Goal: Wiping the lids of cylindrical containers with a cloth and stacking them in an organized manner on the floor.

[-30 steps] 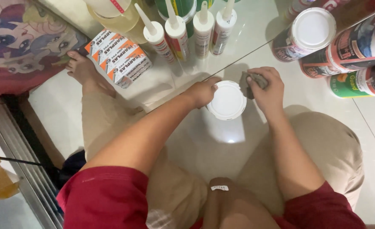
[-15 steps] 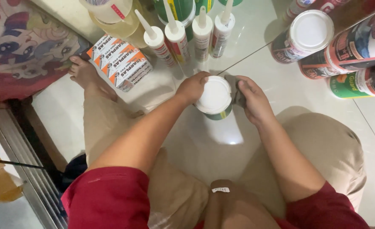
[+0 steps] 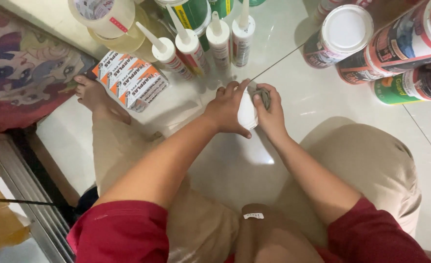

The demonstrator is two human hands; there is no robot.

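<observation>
Glossy pale floor tiles (image 3: 322, 112) carry sealant tubes (image 3: 219, 41) and cans along the frame's top. At upper centre, a white-lidded can (image 3: 247, 111) is clamped by the left hand (image 3: 225, 109); the right hand (image 3: 269, 114) presses a grey cloth (image 3: 262, 95) against it. Wiping appears in hand; turning the can would expose unwiped surface.

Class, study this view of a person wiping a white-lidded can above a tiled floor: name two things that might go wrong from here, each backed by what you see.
1. The white-lidded can is tilted and held off the floor by the left hand while the right hand rubs it with a grey cloth; it may slip.
2. The upright sealant tubes stand close beyond the hands; a stray elbow or wrist might topple them.
</observation>
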